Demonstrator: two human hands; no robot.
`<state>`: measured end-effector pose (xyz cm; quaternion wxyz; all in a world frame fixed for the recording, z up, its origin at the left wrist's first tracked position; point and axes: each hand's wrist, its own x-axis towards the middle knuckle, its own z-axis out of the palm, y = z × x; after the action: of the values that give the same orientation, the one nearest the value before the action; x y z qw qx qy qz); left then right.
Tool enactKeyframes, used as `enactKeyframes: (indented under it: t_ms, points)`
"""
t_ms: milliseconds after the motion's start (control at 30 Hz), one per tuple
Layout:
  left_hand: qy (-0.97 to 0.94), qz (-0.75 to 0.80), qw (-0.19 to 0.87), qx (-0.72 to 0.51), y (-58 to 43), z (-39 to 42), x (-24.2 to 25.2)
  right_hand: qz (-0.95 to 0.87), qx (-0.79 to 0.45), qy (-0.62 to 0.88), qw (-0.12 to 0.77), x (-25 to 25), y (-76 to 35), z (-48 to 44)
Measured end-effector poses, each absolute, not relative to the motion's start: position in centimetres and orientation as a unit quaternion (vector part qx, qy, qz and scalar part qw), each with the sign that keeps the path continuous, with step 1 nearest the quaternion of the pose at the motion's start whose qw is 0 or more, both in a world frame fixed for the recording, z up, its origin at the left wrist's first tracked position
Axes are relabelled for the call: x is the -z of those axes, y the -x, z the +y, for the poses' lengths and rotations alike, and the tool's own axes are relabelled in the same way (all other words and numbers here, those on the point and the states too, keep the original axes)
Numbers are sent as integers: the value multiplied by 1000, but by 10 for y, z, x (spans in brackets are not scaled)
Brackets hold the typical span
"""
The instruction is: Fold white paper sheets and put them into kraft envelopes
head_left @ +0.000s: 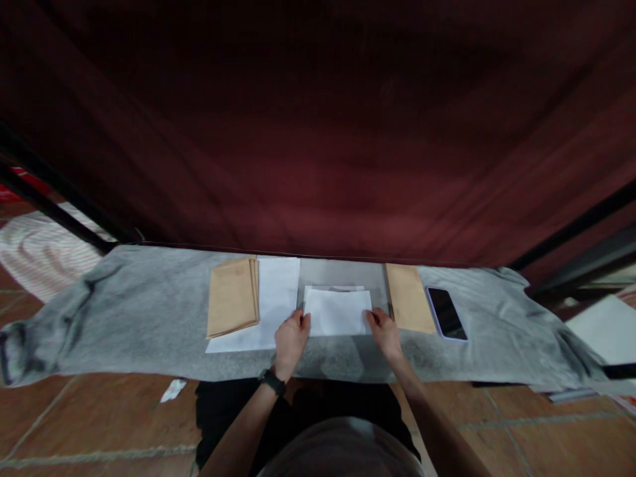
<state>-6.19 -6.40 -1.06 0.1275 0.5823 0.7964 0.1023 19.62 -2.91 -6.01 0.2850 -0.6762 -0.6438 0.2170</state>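
Observation:
A white paper (338, 313), folded or cut to a short wide shape, lies in front of me, with another pale sheet edge showing behind it. My left hand (291, 336) pinches its left edge, and a dark watch is on that wrist. On the right edge, the thumb and fingers of my right hand (384, 330) grip the same paper. To the left, several brown envelopes (231, 298) rest on larger white sheets (278, 291). Another brown envelope (410, 298) lies just beyond my right hand.
A phone (447, 314) lies right of the single envelope. Grey cloth (144, 311) covers the narrow surface, and a dark red curtain (348, 165) hangs along its far edge. Black bars slant at both sides. A crumpled white scrap (173, 390) is on the tiled floor.

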Motion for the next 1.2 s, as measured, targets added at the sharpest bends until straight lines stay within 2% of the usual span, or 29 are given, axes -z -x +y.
enactKeyframes:
  t_ms: [167, 300, 633, 800, 933, 1200]
  points:
    - [-587, 799, 99, -83, 59, -56, 12, -662, -133, 720, 157, 60, -189, -18]
    - [-587, 800, 93, -80, 58, -49, 12, -676, -78, 724, 115, 61, -185, -13]
    - [-583, 803, 102, -64, 57, -36, 16, -680, -12, 721, 130, 64, -177, -7]
    - [-594, 797, 87, -62, 55, -35, 19, -698, 36, 691, 184, 62, -171, -7]
    - [-608, 788, 74, -54, 55, -35, 21, -762, 28, 608, 219, 65, -153, -12]
    - [-625, 776, 70, -49, 59, -32, 23, -796, 20, 576, 187, 85, -136, -23]
